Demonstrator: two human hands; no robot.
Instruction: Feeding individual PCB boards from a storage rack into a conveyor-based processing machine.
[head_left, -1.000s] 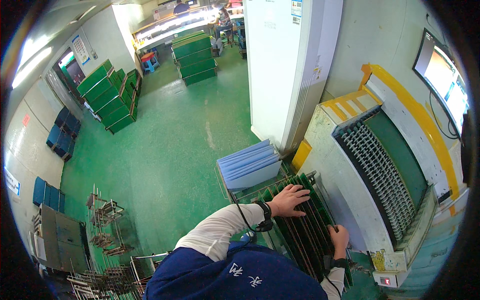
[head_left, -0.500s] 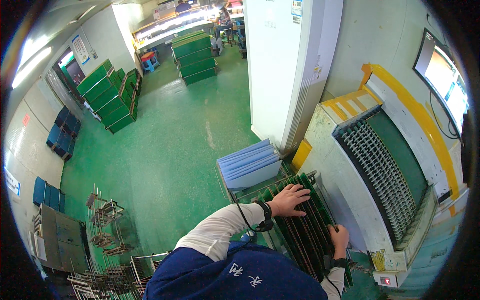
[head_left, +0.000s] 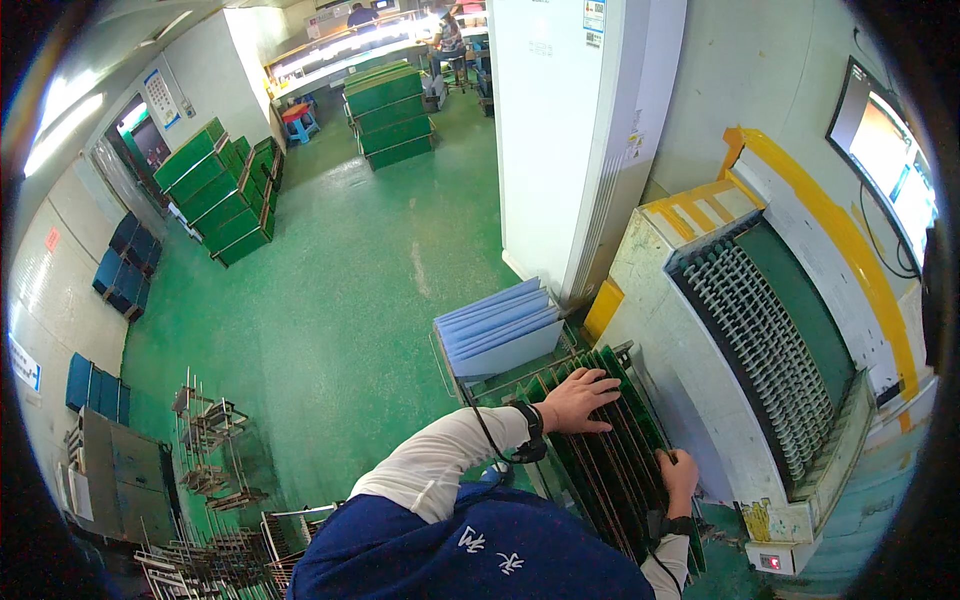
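Directly beneath left fingers (head_left: pixel 602 386), spread loose: green panels (head_left: pixel 592 470); right fingers (head_left: pixel 665 463) curled at edge, grip unclear.

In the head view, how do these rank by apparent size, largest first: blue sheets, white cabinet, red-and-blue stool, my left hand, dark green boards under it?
White cabinet
Dark green boards
Blue sheets
Left hand
Stool; it stands farther away, so its real size is unsure.

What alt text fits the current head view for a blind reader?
The person's bare left hand lies spread across thin dark-green panels standing on edge, the bare right hand at their right side. Beyond stand pale-blue rectangular sheets; to the right, an off-white boxy machine with rows of small rollers.
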